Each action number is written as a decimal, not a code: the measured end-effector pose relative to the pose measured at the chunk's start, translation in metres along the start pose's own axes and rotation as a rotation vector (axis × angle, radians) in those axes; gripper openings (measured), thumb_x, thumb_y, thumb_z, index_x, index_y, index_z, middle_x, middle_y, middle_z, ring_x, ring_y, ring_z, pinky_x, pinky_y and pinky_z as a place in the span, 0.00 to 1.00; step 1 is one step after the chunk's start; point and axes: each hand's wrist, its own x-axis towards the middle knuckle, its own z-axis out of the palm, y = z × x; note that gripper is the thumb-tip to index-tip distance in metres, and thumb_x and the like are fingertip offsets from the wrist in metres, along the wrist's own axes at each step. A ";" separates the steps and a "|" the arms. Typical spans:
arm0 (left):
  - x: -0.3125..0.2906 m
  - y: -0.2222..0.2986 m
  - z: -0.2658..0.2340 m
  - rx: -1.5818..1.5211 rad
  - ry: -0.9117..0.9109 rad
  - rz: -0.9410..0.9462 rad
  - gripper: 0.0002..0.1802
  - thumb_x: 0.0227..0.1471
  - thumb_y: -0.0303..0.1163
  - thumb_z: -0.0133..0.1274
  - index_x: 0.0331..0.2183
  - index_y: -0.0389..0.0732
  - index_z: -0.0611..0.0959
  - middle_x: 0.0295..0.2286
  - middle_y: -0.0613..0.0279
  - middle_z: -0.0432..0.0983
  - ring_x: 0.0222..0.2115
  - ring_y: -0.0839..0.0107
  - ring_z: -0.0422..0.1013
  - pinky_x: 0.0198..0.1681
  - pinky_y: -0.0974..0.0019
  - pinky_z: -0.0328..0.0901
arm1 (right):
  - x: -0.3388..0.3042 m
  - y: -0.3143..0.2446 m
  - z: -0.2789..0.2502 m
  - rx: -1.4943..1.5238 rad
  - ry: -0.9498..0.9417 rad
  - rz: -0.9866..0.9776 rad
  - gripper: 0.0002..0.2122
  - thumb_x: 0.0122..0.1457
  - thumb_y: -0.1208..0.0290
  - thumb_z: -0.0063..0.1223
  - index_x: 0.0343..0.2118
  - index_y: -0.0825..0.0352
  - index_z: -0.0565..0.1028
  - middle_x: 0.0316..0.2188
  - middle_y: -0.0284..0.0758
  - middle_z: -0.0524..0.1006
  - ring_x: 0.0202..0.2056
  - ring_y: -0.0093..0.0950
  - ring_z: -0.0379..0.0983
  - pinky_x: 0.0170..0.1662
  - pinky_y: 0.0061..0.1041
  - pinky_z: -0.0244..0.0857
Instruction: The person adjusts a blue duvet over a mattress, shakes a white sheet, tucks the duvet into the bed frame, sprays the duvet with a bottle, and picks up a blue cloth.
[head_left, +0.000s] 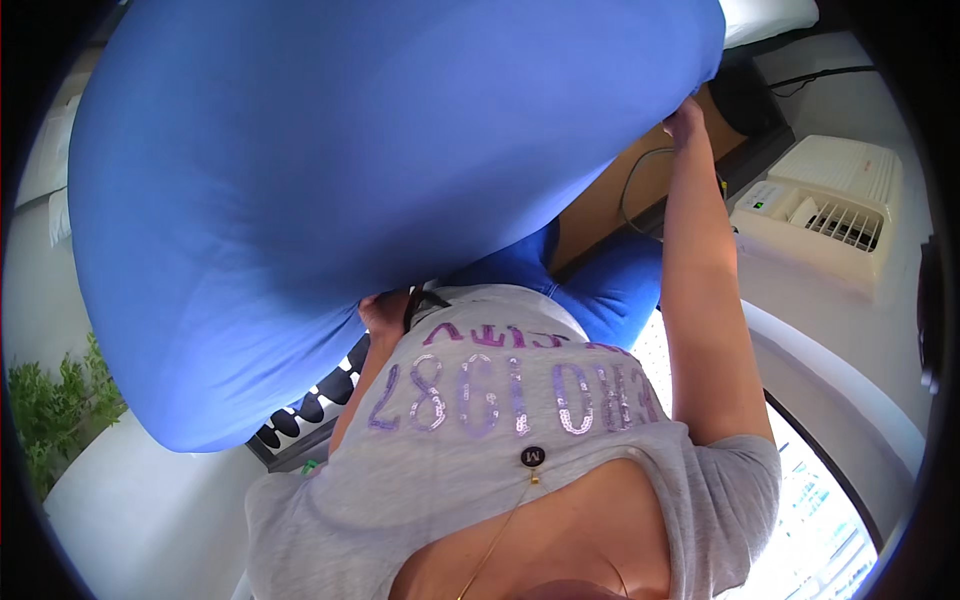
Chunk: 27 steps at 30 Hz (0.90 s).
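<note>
A large, smooth blue cloth-covered mattress (400, 130) stands tilted up in front of me and fills the upper left and middle. Its lower edge slants from the lower left to the upper right. At its right corner, my right hand (686, 120) is closed on the edge, arm stretched far out, fingertips partly hidden by the cloth. Close to my waist, my left hand (383, 313) grips the lower edge, its fingers partly covered by the mattress. A dark band circles the left wrist.
Beneath the raised edge is a brown wooden panel (598, 205) with a loose cable (626, 190). A white air conditioner (825, 205) is at the right, a bright window (810, 490) at lower right. Green plant (60, 410) at left; white pillow (765, 20) at far right.
</note>
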 end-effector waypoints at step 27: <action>-0.048 0.069 0.003 2.508 -0.131 -0.498 0.24 0.54 0.39 0.41 0.51 0.41 0.66 0.52 0.52 0.59 0.52 0.57 0.58 0.56 0.52 0.49 | -0.103 0.081 0.099 -0.590 0.330 -0.228 0.31 0.40 0.62 0.59 0.45 0.78 0.64 0.45 0.53 0.66 0.48 0.43 0.65 0.47 0.36 0.62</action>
